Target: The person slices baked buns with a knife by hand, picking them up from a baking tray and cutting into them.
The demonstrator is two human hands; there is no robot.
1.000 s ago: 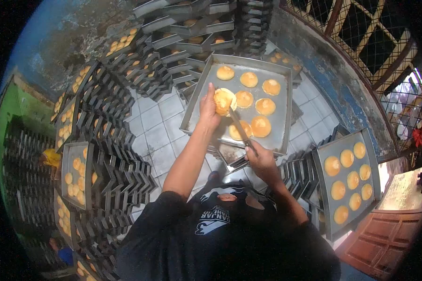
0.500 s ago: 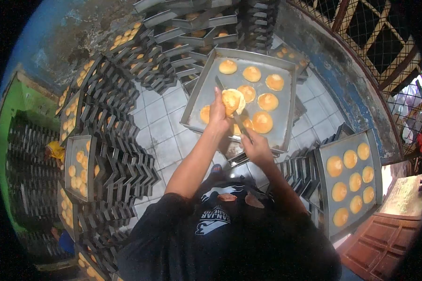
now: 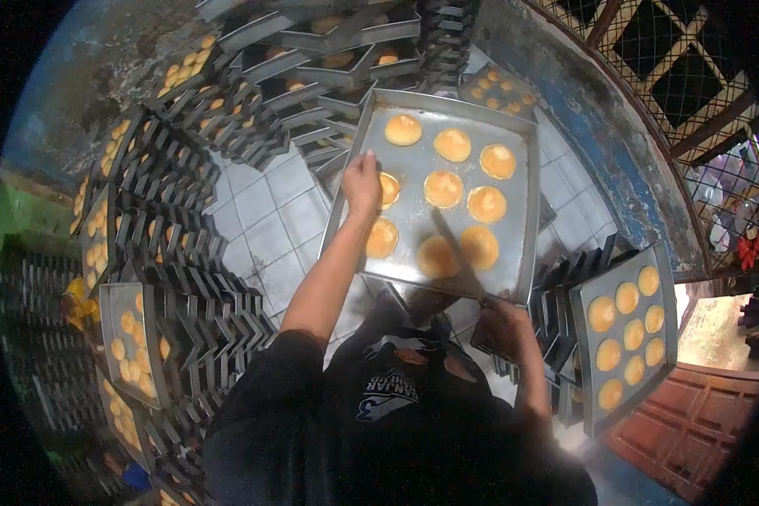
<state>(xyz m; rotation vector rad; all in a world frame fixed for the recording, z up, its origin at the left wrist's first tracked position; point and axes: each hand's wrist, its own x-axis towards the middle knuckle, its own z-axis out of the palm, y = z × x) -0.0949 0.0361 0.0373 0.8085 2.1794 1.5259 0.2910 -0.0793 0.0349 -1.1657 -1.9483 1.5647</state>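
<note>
Square metal tray (image 3: pixel 414 221) with nine round golden buns (image 3: pixel 443 189).

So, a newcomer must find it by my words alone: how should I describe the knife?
Find the tray of buns right in front of the person. From the right hand at its near edge, the knife slants over it. Unlike the round golden buns beside it, it is long, narrow and dark.
</note>
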